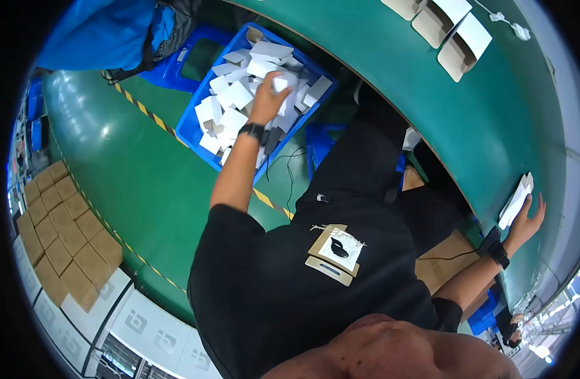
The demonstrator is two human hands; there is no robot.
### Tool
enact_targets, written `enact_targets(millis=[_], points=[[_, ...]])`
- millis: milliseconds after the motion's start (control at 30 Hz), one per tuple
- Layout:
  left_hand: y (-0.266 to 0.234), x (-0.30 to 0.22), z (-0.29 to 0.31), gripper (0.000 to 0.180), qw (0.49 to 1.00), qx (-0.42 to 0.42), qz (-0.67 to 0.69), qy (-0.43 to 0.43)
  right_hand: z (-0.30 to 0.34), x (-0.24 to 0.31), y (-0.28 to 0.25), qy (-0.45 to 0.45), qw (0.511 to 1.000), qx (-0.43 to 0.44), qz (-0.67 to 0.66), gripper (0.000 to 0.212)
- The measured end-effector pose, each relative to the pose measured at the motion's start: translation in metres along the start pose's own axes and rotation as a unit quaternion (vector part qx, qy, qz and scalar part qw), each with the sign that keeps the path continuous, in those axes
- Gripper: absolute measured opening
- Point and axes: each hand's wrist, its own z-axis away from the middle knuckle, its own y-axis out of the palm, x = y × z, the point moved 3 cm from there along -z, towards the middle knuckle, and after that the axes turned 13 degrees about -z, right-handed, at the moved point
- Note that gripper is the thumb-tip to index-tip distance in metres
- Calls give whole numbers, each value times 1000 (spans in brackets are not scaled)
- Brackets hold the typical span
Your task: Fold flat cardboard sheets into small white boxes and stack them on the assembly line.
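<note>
My left hand (269, 100) reaches into a blue plastic crate (198, 145) filled with small white cartons (236, 96). Its fingers close around a white carton (283, 82), whose outline is slightly blurred. On the right, my right hand (525, 221) is at the green table (429, 101), with its fingertips on a narrow, folded white carton (516, 201). One finger overlaps that carton's edge while another stretches up, apart from it. Both wrists wear a dark band with a small black device.
Open white cartons with brown insides (461, 54) stand in a row at the table's far edge, near a white cable (501, 19). Brown boxes (69, 234) are stacked at left. A blue stool (176, 66) is beside the crate; a thin black cable hangs near it.
</note>
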Motion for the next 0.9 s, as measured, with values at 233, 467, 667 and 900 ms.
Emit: enact_targets(millis=[233, 467, 667, 900], points=[[92, 10, -53, 41, 981, -24, -180, 62, 33, -114, 41, 180, 970, 127, -103, 55], [63, -52, -40, 32, 941, -55, -307, 127, 32, -122, 48, 72, 989, 111, 65, 51], [10, -245, 69, 13, 986, 76, 42, 145, 7, -81, -2, 193, 972, 129, -38, 39], [19, -465, 141, 74, 907, 186, 164, 340, 30, 145, -52, -111, 939, 32, -324, 28]])
